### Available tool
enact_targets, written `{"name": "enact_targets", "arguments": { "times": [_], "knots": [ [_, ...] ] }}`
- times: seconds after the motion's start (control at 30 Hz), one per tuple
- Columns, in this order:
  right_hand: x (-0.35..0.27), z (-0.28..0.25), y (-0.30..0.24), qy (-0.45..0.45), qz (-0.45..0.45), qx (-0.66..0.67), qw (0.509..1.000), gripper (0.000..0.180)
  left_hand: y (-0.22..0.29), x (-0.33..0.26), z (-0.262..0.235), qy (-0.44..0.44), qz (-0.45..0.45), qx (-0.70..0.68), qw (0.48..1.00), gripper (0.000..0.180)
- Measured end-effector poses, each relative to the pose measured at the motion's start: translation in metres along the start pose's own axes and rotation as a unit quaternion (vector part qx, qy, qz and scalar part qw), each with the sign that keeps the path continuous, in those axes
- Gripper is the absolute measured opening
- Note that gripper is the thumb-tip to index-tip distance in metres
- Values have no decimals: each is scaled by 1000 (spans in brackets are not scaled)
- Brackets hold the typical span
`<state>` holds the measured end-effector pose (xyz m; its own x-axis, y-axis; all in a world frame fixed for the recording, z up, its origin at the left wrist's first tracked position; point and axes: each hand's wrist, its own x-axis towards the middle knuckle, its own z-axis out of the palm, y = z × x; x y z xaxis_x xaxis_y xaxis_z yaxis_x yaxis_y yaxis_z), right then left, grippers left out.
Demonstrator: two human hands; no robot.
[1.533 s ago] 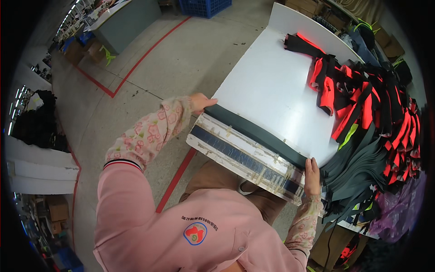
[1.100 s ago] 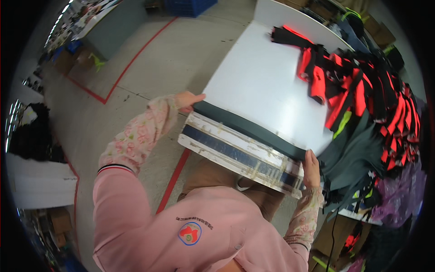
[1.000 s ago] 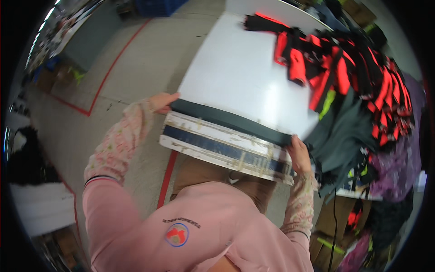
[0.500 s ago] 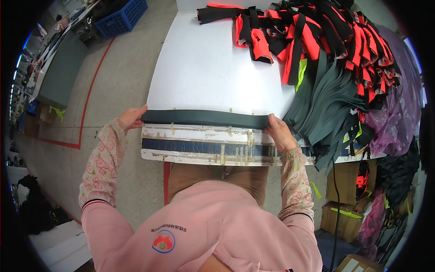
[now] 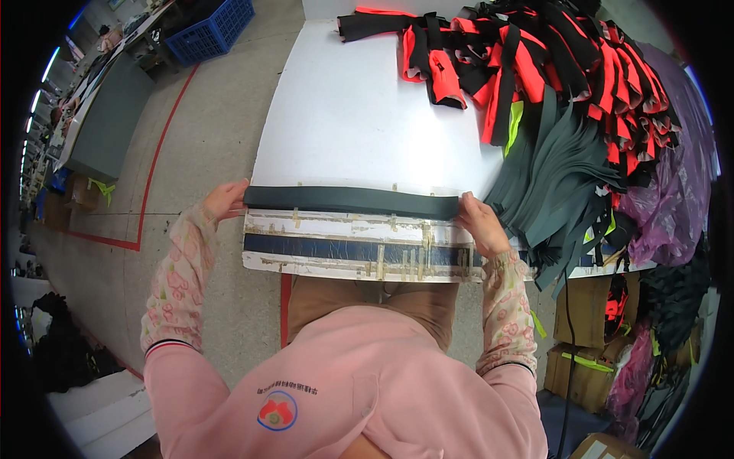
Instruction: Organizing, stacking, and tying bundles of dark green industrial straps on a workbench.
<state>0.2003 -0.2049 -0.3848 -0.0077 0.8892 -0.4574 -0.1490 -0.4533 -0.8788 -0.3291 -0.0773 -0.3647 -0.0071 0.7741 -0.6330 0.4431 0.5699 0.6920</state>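
A long dark grey-green fabric strip (image 5: 352,201) lies stretched from side to side across the near part of the white work table (image 5: 344,115). At its left end, my left hand (image 5: 227,200) pinches it between thumb and fingers. The other end is gripped by my right hand (image 5: 482,225), with the thumb over the near side. Nearer to me, a dark blue band (image 5: 313,245) runs along the taped front edge, parallel to the strip. Just right of my right hand hangs a thick bundle of similar grey-green strips (image 5: 554,164).
Black and bright red-orange fabric pieces (image 5: 527,61) are heaped at the back right, beside purple plastic film (image 5: 665,183). Cardboard boxes (image 5: 585,375) and a black cable (image 5: 566,367) sit below the table's right side. A blue crate (image 5: 210,34) stands on the floor at far left.
The whole view has shifted very slightly. Both hands still hold the strip's ends, and the strip looks almost the same.
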Motion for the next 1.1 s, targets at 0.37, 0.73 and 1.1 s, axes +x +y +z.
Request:
{"name": "enact_targets", "arguments": {
  "times": [0.37, 0.73, 1.1],
  "knots": [
    [-39, 86, -7, 93, -387, -545, 738, 59, -23, -28, 121, 166, 589, 252, 749, 28],
    [-13, 99, 27, 45, -319, -585, 744, 56, -36, -8, 121, 207, 521, 191, 806, 16],
    [-18, 94, 29, 51, -316, -592, 740, 59, -31, 0, 117, 176, 546, 183, 798, 13]
  ]
}}
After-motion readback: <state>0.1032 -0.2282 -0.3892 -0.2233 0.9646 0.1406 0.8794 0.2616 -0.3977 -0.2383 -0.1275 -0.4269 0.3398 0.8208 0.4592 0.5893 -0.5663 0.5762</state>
